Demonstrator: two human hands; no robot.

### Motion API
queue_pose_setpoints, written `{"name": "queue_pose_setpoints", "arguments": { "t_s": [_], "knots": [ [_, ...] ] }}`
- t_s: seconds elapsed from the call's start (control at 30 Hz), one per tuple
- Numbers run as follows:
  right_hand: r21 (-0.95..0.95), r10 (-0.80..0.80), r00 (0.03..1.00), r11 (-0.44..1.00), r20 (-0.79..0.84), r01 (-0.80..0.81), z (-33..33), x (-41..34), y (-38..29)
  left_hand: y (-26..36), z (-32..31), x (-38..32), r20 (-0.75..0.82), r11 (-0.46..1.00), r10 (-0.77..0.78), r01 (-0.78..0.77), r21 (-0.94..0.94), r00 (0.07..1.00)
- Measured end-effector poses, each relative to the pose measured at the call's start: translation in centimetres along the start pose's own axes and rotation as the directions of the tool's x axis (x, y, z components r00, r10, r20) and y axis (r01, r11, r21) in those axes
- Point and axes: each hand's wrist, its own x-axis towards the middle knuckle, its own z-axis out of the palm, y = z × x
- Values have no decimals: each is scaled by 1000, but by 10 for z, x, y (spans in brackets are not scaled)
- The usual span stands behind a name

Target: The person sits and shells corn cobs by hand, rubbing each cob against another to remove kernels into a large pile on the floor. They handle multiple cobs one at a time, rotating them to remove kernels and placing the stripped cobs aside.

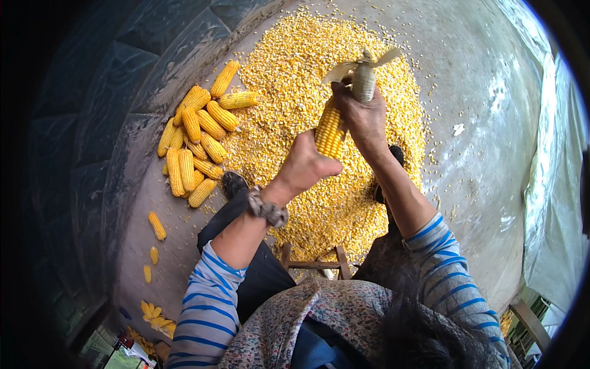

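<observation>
My left hand (308,162) is closed around the lower end of a yellow corn cob (330,131), which is full of kernels. Above it, my right hand (364,108) grips a stripped, pale corn cob (364,80) with dry husk leaves spreading from its top. The fingers of the right hand meet the upper part of the yellow cob and hide it. Loose corn kernels (286,74) lie in a wide heap on the floor beneath both hands. Some blur shows at the husk leaves.
Several whole corn cobs (186,170) are piled left of the heap, beside my shoe (234,183). A wooden stool (313,265) stands between my legs. Plastic sheeting (553,193) hangs at the right, and a dark tarp (129,92) lines the left. More corn (159,318) lies at lower left.
</observation>
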Motion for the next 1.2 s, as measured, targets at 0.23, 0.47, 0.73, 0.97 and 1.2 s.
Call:
{"name": "queue_pose_setpoints", "arguments": {
  "t_s": [0.23, 0.47, 0.73, 0.97, 1.2],
  "knots": [
    [-3, 184, 973, 983, 142, -186, -17, -1, -21, 3, -6, -1, -44, 997, 72, -73, -11, 996],
    [-257, 5, 983, 965, 184, 43, 15, -24, 10, -20, 11, 5, -272, 554, 555, -105, 826, 786],
    [-16, 62, 994, 998, 85, -61, 0, -6, -5, 10, 2, 1, -28, 991, 21, -25, -130, 999],
    [-6, 282, 915, 956, 290, -293, -6, -8, -19, -9, -2, 13, -175, 920, 378, -389, -33, 909],
    [-385, -33, 994, 920, 107, 73, 8, -29, 1, -18, 3, 11, -142, 979, 169, -149, 142, 975]
  ]
}}
